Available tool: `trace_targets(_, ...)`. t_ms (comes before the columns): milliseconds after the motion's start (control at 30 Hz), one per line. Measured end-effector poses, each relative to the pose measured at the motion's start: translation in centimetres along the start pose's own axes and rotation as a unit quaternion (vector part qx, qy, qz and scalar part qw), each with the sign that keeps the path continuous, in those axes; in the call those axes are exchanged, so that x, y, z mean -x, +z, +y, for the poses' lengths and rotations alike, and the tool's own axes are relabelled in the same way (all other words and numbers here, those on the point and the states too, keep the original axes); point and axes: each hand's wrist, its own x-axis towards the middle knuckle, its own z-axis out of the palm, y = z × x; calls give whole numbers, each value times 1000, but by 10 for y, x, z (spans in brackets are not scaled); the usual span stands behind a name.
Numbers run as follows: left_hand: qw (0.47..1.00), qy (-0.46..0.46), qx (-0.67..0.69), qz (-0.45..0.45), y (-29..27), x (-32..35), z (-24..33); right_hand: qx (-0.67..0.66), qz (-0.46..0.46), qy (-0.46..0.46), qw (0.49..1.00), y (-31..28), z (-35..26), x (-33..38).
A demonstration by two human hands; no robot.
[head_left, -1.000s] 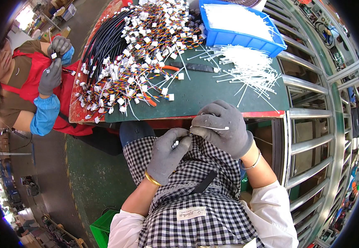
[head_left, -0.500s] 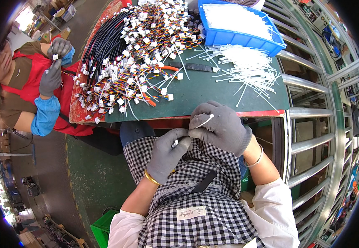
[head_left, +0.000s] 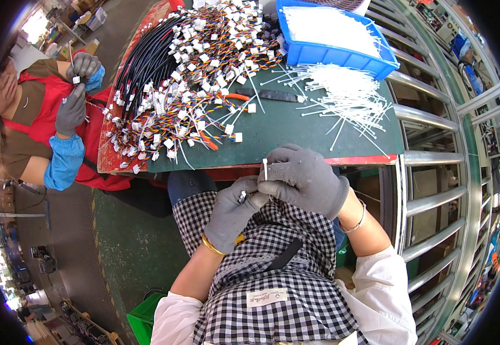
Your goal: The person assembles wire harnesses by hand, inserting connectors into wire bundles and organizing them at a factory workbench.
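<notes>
Both my hands, in grey gloves, meet in front of the table edge over my checked apron. My right hand (head_left: 304, 179) is closed in a pinch on a white cable tie (head_left: 265, 168), whose headed end stands up above the thumb. Closed beside it, fingertips close to the right hand's, my left hand (head_left: 231, 213) grips a small white connector (head_left: 242, 196); most of that piece is hidden in the glove. On the table lies a heap of wire harnesses (head_left: 204, 63) with white connectors. A pile of loose cable ties (head_left: 348, 95) lies to its right.
A blue bin (head_left: 342, 56) of cable ties stands at the table's back right. Orange-handled pliers (head_left: 273, 94) lie on the green tabletop (head_left: 250, 152). Along the right runs a roller conveyor (head_left: 431, 204). At left, a co-worker's gloved hands (head_left: 77, 92) hold a connector.
The cable tie in my right hand has swung from a slant to upright. My right hand has shifted slightly left; my left hand has barely moved.
</notes>
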Motion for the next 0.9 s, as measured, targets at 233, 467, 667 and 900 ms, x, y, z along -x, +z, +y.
trace_targets(233, 997, -34, 69, 24, 10, -2, 13, 47, 16, -8, 999, 7, 7, 2)
trace_targets(467, 961, -125, 245, -30, -10, -4, 18, 111, 74, -26, 991, 7, -8, 18)
trace_targets(667, 951, -124, 283, -19, -1, -4, 17, 117, 75, -31, 990, 21, -8, 22)
trace_targets(900, 982, -100, 162, 3, 0, -1, 20, 76, 91, -5, 993, 24, -14, 25)
